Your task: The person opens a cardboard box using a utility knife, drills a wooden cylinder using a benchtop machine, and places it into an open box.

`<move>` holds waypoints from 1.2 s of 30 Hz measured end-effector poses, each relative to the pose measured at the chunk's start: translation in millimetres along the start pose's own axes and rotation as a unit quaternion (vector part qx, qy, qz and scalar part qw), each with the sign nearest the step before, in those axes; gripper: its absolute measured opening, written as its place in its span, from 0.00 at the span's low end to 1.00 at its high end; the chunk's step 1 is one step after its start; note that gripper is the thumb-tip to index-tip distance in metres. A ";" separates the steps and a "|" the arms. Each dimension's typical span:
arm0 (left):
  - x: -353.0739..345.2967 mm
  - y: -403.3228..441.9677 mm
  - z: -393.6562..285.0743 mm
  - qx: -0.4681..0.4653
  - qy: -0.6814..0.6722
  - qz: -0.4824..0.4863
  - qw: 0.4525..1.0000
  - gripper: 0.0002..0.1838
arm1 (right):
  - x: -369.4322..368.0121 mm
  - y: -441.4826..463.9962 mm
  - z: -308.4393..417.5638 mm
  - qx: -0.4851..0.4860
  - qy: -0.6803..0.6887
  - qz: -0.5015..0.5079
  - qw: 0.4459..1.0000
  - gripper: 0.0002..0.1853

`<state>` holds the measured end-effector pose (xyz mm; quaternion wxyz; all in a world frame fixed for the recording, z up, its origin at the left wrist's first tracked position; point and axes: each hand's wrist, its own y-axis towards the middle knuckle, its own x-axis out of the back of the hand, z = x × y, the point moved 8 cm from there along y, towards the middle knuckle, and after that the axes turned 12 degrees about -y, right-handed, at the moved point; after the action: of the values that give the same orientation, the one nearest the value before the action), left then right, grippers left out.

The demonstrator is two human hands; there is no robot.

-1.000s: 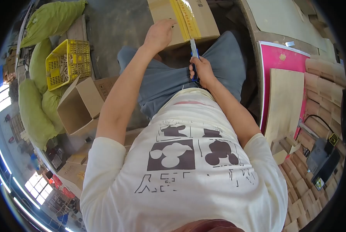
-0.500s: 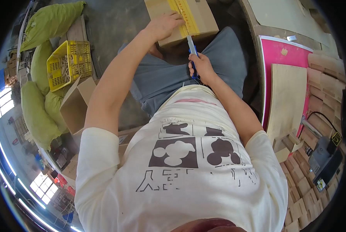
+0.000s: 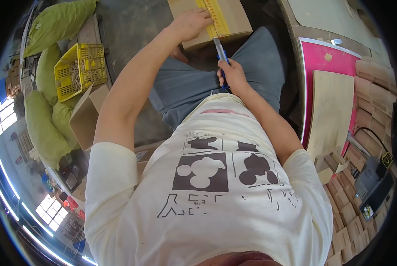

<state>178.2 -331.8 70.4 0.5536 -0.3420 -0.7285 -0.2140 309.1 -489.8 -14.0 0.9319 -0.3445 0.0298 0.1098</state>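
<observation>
A taped cardboard box (image 3: 236, 17) stands at the top of the view, in front of my knees. Yellow printed tape (image 3: 215, 18) runs along its top seam. My left hand (image 3: 190, 25) rests on the box top with its fingers reaching to the tape, and nothing shows in it. A blue utility knife (image 3: 221, 52) is gripped in my right hand (image 3: 232, 75). Its blade points away from me and meets the near edge of the box, where the tape ends. Whether the tip has entered the seam is hard to make out.
On the left are a yellow plastic crate (image 3: 80, 73) of small pieces, an open cardboard box (image 3: 88, 113) and stuffed green sacks (image 3: 43, 128). At right, a pink board (image 3: 327, 60), a wooden panel (image 3: 332, 111), stacked wooden pieces (image 3: 353, 217) and a grey machine (image 3: 370, 177).
The box and both hands sit slightly higher in the view. My left hand stays on the box, and the knife blade remains at its near edge.
</observation>
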 end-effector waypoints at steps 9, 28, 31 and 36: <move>2.4 -4.7 -3.6 -0.016 -0.001 0.002 1.000 0.25 | 6.7 1.9 -3.8 -0.005 0.027 -0.007 1.000 0.12; -7.2 -24.1 4.1 -0.028 0.117 0.008 0.993 0.38 | 15.2 -11.2 11.2 -0.025 0.028 -0.001 0.999 0.10; -14.3 -20.4 14.7 0.047 -0.043 -0.048 0.997 0.37 | 18.3 -20.0 11.9 -0.025 0.053 -0.008 0.998 0.10; -35.5 5.9 33.5 0.331 -0.590 -0.225 0.702 0.25 | 26.8 -17.6 10.2 -0.008 0.103 -0.017 0.995 0.09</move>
<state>165.9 -314.0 26.3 0.0234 -0.0196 -0.9853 0.1681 339.0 -491.2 1.5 0.9229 -0.3617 0.1185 0.0582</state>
